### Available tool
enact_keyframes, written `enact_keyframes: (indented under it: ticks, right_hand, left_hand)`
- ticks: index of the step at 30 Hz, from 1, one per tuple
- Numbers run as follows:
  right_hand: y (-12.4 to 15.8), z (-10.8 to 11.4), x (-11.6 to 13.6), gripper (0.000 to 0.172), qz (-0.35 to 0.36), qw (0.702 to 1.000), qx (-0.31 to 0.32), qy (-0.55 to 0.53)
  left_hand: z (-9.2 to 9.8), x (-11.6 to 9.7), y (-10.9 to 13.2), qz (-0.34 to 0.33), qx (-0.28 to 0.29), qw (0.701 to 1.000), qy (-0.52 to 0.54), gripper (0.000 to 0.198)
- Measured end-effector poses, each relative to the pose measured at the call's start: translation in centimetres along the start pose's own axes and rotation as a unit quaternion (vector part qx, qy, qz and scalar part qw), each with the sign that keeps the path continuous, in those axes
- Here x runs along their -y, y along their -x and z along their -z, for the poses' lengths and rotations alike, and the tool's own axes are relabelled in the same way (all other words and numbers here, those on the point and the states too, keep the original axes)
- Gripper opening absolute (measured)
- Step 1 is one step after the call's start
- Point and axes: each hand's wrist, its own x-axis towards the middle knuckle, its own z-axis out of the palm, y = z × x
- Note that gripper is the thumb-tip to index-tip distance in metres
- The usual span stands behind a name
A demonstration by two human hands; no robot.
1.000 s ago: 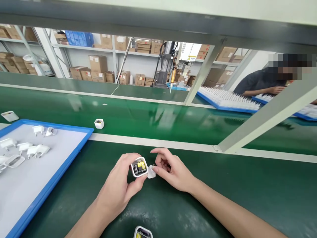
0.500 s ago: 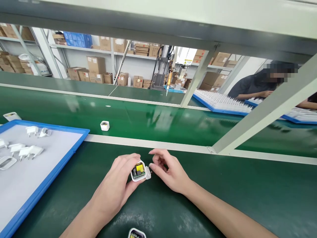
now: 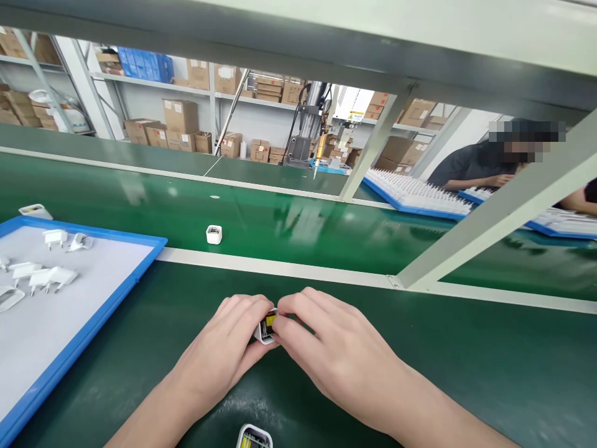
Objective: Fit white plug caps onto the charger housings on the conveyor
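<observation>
My left hand [image 3: 228, 339] is closed around a small white charger housing [image 3: 260, 334], its open end facing me. Inside it show a circuit board and a yellow component [image 3: 270, 321]. From the right, my right hand [image 3: 326, 342] has its thumb and fingertips pressed against the housing's right side and opening, covering part of the inside. The small whitish translucent piece at that side is hidden now. A second open charger housing [image 3: 254, 437] with yellow parts inside lies on the green bench near the bottom edge.
A blue-rimmed tray [image 3: 105, 283] at left holds several white plug parts [image 3: 55, 238]. On the green belt [image 3: 261, 218] sit an open white housing [image 3: 214, 234] and another [image 3: 36, 212]. A slanted metal post [image 3: 466, 230] stands right. Beyond are pin-filled trays [image 3: 415, 194] and a person [image 3: 476, 162].
My right hand has moved left and closed onto the housing, which has turned slightly and shifted right. The housings on the belt have moved right.
</observation>
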Motion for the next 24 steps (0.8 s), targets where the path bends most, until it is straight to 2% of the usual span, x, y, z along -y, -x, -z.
enact_keyframes:
  ticks: [6, 12, 16, 20, 24]
  right_hand:
    - [0.1, 0.1, 0.4, 0.024, -0.020, 0.999, 0.037, 0.011]
    - [0.6, 0.9, -0.2, 0.010, -0.023, 0.987, 0.155, -0.018]
    - [0.8, 1.3, -0.3, 0.003, 0.012, 0.977, 0.212, -0.003]
    - [0.9, 1.3, -0.5, 0.006, 0.053, 0.975, 0.215, 0.023]
    - [1.0, 1.2, -0.8, 0.017, 0.103, 0.968, 0.220, 0.060]
  left_hand:
    - [-0.3, 0.1, 0.5, 0.056, 0.054, 0.995, 0.055, 0.026]
    - [-0.3, -0.5, 0.4, 0.067, 0.105, 0.989, 0.077, 0.028]
    - [-0.1, -1.0, 0.5, 0.069, 0.136, 0.985, 0.083, 0.027]
    - [-0.3, -1.0, 0.6, 0.072, 0.155, 0.982, 0.083, 0.023]
    - [-0.5, -1.0, 0.6, 0.077, 0.174, 0.978, 0.079, 0.019]
